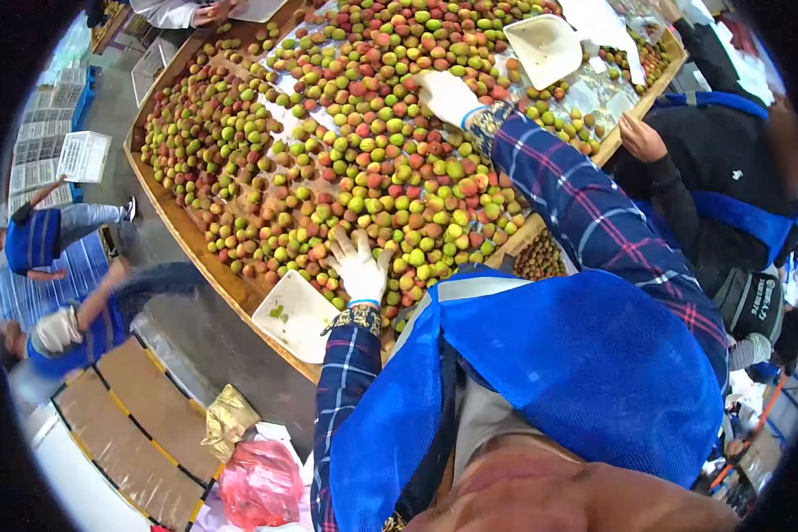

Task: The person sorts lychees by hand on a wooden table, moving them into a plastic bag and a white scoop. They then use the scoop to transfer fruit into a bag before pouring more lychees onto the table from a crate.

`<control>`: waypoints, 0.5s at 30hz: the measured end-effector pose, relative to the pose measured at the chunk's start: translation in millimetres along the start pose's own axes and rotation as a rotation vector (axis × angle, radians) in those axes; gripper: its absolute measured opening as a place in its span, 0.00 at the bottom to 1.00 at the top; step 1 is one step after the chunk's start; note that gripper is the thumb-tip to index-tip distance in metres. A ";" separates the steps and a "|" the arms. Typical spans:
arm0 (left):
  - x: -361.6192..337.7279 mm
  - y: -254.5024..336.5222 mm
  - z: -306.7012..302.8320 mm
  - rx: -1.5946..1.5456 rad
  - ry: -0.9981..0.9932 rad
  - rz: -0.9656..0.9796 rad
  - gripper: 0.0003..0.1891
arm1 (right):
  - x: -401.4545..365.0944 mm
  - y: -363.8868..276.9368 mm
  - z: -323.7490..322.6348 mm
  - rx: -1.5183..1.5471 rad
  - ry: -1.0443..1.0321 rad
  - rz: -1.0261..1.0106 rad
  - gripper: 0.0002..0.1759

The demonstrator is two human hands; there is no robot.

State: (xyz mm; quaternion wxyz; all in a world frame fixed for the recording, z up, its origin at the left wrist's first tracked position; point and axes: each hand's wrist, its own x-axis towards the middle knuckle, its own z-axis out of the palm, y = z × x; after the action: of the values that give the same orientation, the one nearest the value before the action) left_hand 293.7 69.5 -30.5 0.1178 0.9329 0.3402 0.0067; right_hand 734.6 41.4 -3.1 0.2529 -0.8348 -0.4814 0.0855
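Observation:
Red-green lychees [390, 177] lie in a wide heap on a wood-edged table [173, 226]. My left hand [360, 270], in a white glove, rests palm down on the near part of the heap with its fingers spread. Farther out, my right hand [449, 97], also white-gloved, reaches over the lychees; its fingers point down and left, and their tips are mostly hidden. A white scoop-shaped tray [297, 315] with a few green bits inside sits left of my left hand. Another white scoop [543, 51] lies on the heap, right of my right hand.
Clear plastic sheets [585, 96] show among the fruit on the right. A co-worker's hand [643, 137] is at the right table edge, another person's hands [213, 12] at the far left. Stacked white crates [49, 133], two people in blue vests and a pink bag [262, 483] are leftward.

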 end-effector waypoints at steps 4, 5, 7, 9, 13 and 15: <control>-0.5 -4.8 6.3 -0.074 -0.048 -0.033 0.41 | 43.3 17.6 35.3 -0.285 0.015 -0.152 0.19; -0.7 -6.1 9.3 -0.084 -0.034 -0.025 0.41 | 45.0 26.9 47.3 -0.362 -0.043 -0.163 0.20; 0.7 -6.8 8.3 -0.080 -0.043 -0.031 0.41 | 45.8 25.0 50.1 -0.478 -0.066 -0.158 0.19; 1.3 -7.0 10.3 -0.080 -0.052 -0.036 0.41 | 48.0 23.2 48.4 -0.458 -0.082 -0.123 0.18; -1.1 -10.9 17.6 -0.100 0.030 0.000 0.44 | 49.6 -26.0 18.9 -0.087 -0.126 0.103 0.22; -1.8 -11.0 17.1 -0.106 0.007 -0.003 0.44 | 41.9 -38.2 23.8 0.370 0.023 0.099 0.26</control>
State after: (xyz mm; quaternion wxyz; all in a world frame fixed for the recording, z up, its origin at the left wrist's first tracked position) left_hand 286.9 72.8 -49.5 0.1658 0.9249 0.3412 0.0276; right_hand 718.2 100.6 -0.1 0.4029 -0.7978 -0.4129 0.1752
